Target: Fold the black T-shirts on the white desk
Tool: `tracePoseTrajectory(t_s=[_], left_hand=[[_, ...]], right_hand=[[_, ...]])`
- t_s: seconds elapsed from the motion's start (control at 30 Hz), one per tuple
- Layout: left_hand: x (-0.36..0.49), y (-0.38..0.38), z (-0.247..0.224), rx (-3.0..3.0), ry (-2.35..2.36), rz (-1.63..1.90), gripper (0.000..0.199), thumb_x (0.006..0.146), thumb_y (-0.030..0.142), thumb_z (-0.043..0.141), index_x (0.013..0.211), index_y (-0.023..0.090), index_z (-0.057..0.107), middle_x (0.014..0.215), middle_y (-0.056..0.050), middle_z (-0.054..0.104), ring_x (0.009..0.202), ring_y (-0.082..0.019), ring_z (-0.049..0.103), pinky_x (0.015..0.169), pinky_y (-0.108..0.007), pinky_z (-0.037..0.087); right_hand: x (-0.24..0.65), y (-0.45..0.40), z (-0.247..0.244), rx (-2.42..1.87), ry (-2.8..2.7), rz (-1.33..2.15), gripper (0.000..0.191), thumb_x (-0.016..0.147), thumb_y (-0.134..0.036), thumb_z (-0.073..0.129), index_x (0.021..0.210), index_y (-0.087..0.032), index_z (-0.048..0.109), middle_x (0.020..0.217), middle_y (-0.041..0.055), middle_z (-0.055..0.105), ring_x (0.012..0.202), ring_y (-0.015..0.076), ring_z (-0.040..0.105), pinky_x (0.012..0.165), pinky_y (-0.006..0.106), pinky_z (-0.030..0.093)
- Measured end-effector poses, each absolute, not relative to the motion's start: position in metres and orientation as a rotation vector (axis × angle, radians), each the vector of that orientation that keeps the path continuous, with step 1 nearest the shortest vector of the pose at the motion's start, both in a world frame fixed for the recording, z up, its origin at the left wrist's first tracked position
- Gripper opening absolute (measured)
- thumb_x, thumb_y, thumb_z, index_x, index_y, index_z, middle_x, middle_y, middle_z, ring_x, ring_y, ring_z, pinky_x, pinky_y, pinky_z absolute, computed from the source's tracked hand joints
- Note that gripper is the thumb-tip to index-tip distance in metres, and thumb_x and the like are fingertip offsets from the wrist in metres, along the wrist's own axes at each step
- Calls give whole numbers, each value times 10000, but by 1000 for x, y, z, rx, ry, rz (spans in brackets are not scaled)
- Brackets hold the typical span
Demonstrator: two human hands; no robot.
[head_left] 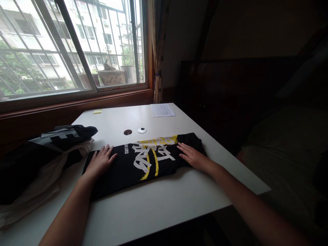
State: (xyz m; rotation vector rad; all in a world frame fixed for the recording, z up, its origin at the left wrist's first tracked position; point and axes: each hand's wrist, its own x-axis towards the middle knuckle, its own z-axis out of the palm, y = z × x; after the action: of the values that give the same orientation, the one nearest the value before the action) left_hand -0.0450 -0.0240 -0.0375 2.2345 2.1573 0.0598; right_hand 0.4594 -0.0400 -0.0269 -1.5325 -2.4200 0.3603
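A black T-shirt [116,177] with white and yellow print lies folded into a long strip across the white table [159,212]. My left hand [101,159] rests flat on its left end, fingers spread. On the right end lies my right hand [191,155], its fingers stretched out over the dark cloth. Neither hand grips the fabric. Part of each end is covered by the hands.
A pile of black and pale clothes [48,164] sits at the table's left. Behind the shirt are a round hole [127,132] and its round cover [141,130]. Farther back lie paper sheets [162,110] and yellow notes [97,111], below a barred window [77,48].
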Motion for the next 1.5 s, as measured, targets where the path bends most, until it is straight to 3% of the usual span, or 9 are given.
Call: tracePoseTrajectory(t_s=[0.13,0.3,0.77,1.03,1.2,1.37,1.5], left_hand=[[-47,-23,-39,2243,2145,75,696,1020,583,246,1611,215,245,1685,-51,157,1561,-283,125,1232,-543,153],[-47,-22,-39,2242,2155,52,696,1018,579,250,1609,211,253,1682,-54,172,1560,-283,130,1229,-547,166],[-50,-22,-36,2240,2131,31,690,1020,581,243,1613,229,237,1688,-46,133,1563,-275,106,1236,-529,143],[-65,-21,-40,2170,2232,50,677,1018,585,244,1608,252,257,1682,-61,182,1554,-300,154,1222,-573,148],[-78,-18,-45,2169,2234,71,700,1017,579,250,1604,197,275,1679,-98,189,1552,-306,161,1222,-548,180],[-78,-17,-44,2141,2237,51,699,1018,573,252,1610,203,249,1684,-89,172,1555,-297,152,1225,-548,174],[-77,-18,-44,2142,2235,84,699,1014,581,255,1606,208,268,1678,-92,193,1552,-304,163,1224,-551,175]], right_hand=[[457,-23,-32,-1631,-2513,343,644,1032,-620,239,1597,-317,298,1691,26,168,1556,281,138,1244,551,157],[466,1,-35,-1788,-2444,317,685,1016,-663,174,1603,-325,277,1699,12,129,1564,266,86,1247,537,117],[481,35,-49,-1994,-2278,194,802,983,-695,153,1613,-209,262,1692,48,171,1557,260,143,1263,459,134],[505,33,-49,-2112,-2144,156,768,973,-694,199,1613,-274,254,1693,-2,158,1564,291,98,1246,578,108],[512,35,-51,-2140,-2118,172,752,972,-686,200,1613,-295,251,1697,-26,138,1558,301,126,1244,578,128],[511,38,-56,-2200,-2072,91,755,990,-660,185,1604,-232,283,1702,21,127,1547,277,185,1246,532,158],[512,39,-59,-2232,-2015,48,740,1002,-638,188,1584,-205,333,1686,71,205,1535,272,225,1240,519,175]])
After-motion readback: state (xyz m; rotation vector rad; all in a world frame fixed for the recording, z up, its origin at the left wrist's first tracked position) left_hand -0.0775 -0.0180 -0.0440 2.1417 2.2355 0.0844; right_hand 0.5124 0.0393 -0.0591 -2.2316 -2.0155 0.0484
